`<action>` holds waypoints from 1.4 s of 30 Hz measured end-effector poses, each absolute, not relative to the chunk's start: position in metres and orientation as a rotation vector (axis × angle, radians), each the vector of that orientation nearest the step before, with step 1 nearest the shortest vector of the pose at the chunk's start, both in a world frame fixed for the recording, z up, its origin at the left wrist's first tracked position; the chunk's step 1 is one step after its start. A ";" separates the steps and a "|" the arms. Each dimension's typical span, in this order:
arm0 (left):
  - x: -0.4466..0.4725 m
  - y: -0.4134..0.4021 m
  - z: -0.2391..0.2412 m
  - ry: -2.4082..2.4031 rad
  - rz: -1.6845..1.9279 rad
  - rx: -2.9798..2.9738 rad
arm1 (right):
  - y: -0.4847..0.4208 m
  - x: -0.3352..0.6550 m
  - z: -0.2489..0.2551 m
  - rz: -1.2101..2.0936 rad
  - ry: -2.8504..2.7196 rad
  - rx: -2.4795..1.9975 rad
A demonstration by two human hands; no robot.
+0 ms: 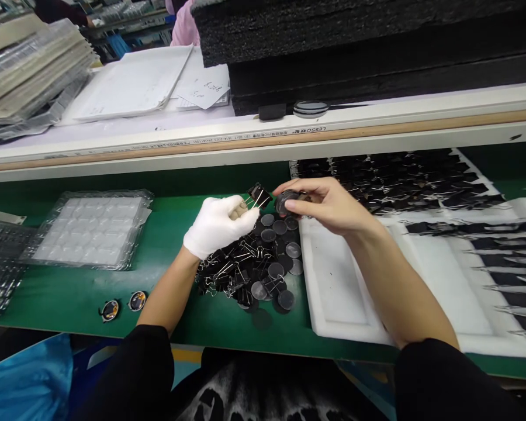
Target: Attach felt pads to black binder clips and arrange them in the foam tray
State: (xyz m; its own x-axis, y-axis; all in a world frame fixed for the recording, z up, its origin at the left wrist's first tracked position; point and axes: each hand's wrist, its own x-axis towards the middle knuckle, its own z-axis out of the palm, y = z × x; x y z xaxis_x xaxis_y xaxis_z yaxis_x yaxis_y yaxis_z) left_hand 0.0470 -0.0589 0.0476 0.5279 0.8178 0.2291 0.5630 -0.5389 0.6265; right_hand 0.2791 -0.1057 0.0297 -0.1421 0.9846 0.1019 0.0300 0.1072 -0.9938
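A gloved left hand (219,227) pinches a black binder clip (259,195) by its wire handles above a green bench (83,286); at its 3 o'clock a bare right hand (333,202) holds dark round discs (284,202) just beside the clip. With the hands as the dial's centre, loose clips (221,270) lie heaped at 7 o'clock and loose discs (286,300) at 6, so a dropped piece could be lost among them. The left grip is narrow, on the handles; whether the clip's mouth is parted cannot be told. Should the thumb slide, the clip could snap onto a disc's face or bare fingertip. The right grip is closed around the discs; uneven pressure could make them fan apart and spill. At 4 o'clock, a white foam tray (319,318) lies beneath the right forearm (390,275), where a low elbow could nudge it.
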 end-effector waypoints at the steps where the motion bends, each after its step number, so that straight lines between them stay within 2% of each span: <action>1: 0.047 -0.059 0.046 1.095 0.699 2.309 | -0.106 0.285 0.034 1.153 -1.424 -1.147; 4: 0.051 -0.062 0.037 0.947 0.670 2.385 | -0.109 0.303 0.043 1.008 -1.560 -1.266; 9: 0.062 -0.072 0.017 0.750 0.571 2.417 | -0.111 0.323 0.047 0.882 -1.886 -1.214; 15: 0.061 -0.076 0.014 0.786 0.419 2.469 | -0.113 0.328 0.050 0.865 -2.137 -1.179; 25: 0.063 -0.078 0.014 0.866 0.399 2.571 | -0.111 0.321 0.047 0.798 -2.176 -1.120; 28: 0.062 -0.080 0.022 0.936 0.357 2.422 | -0.112 0.321 0.045 0.685 -2.199 -1.070; 35: 0.060 -0.071 0.032 0.847 0.211 1.310 | -0.129 0.297 0.047 0.095 -2.253 -1.053; 37: 0.056 -0.067 0.035 0.834 0.295 1.302 | -0.137 0.290 0.050 0.042 -2.253 -1.113; 42: 0.042 -0.073 0.042 0.884 0.372 1.745 | -0.145 0.293 0.047 0.230 -2.103 -1.364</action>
